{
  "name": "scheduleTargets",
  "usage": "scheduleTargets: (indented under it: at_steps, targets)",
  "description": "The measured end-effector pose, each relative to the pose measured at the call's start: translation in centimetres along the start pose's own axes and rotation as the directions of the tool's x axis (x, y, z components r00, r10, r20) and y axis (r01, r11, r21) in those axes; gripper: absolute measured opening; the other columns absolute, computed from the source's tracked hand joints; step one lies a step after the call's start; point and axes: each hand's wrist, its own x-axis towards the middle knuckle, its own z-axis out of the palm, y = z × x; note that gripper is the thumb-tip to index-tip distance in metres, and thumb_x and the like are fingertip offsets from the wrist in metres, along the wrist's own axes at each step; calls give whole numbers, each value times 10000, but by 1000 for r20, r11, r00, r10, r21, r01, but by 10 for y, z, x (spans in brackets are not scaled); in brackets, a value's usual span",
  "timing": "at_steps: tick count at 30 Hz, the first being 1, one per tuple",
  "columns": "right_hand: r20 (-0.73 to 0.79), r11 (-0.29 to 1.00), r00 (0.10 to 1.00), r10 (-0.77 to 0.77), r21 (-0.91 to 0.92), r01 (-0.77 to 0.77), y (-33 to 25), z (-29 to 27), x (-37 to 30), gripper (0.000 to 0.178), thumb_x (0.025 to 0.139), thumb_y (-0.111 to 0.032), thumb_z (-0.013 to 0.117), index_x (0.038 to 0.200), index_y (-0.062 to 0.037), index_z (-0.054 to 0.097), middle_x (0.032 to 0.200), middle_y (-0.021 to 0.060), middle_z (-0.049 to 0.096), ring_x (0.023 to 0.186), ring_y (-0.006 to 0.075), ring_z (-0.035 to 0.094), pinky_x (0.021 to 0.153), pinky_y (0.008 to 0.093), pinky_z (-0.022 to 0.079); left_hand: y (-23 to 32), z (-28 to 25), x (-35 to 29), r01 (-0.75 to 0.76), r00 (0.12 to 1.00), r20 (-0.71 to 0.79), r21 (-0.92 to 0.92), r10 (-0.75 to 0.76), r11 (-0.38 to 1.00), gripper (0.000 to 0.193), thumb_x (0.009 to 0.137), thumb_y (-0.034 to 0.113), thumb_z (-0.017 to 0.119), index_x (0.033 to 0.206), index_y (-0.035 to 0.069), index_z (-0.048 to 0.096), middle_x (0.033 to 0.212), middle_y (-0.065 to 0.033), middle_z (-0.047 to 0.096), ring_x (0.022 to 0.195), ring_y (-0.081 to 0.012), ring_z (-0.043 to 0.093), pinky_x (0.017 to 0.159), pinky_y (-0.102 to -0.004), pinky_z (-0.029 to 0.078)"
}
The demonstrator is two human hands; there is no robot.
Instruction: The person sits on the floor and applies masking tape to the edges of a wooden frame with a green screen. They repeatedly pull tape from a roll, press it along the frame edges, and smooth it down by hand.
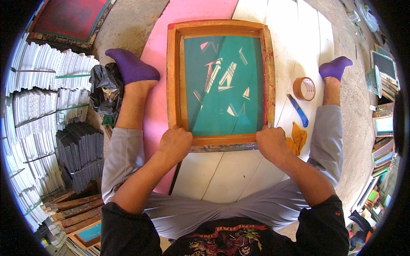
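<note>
- Bare hands grip the near rail of a wooden screen-printing frame [220, 83]: left hand [175, 144] clenched on its left corner, right hand [272, 143] on its right corner.
- Frame lies flat on white boards [222, 175], between the outstretched legs.
- Just right: orange rag [297, 138], blue utility knife [297, 110], tape roll [304, 88].
- Farther off, purple socks [131, 66].
</note>
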Motion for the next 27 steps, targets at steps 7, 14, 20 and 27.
scheduleTargets:
  at_steps: [7, 14, 20, 27]
  targets:
    - [-33, 1000, 999, -1, -14, 1, 1, 6, 3, 155, 875, -136, 647, 854, -76, 789, 820, 138, 743, 772, 295, 754, 673, 463, 561, 1, 2, 1, 10, 1000, -1, 0, -10, 1000, 129, 811, 69, 662, 861, 21, 771, 924, -185, 743, 937, -330, 720, 777, -428, 612]
    - [-36, 1000, 999, -5, -23, 4, 0, 4, 3, 166, 879, -149, 639, 846, -88, 790, 817, 132, 746, 765, 294, 754, 675, 461, 565, 2, 8, 0, 11, 998, -60, -1, -11, 1000, 113, 805, 78, 671, 829, 32, 772, 881, -170, 746, 923, -324, 721, 753, -418, 609]
    - [-32, 1000, 999, -12, -18, 12, -1, 2, 3, 158, 873, -152, 648, 833, -96, 791, 817, 124, 749, 773, 286, 755, 676, 460, 567, 2, 10, 2, 20, 998, -66, 7, -20, 1000, 106, 802, 82, 678, 814, 47, 777, 869, -166, 748, 916, -324, 722, 752, -420, 607]
    - [-73, 999, 997, 6, -35, -8, -4, 5, 3, 142, 858, -130, 659, 836, -99, 795, 795, 124, 749, 793, 288, 755, 680, 456, 569, 3, 11, 2, 52, 996, -70, -3, -52, 999, 109, 803, 71, 682, 835, 36, 780, 893, -169, 756, 934, -332, 719, 763, -425, 608]
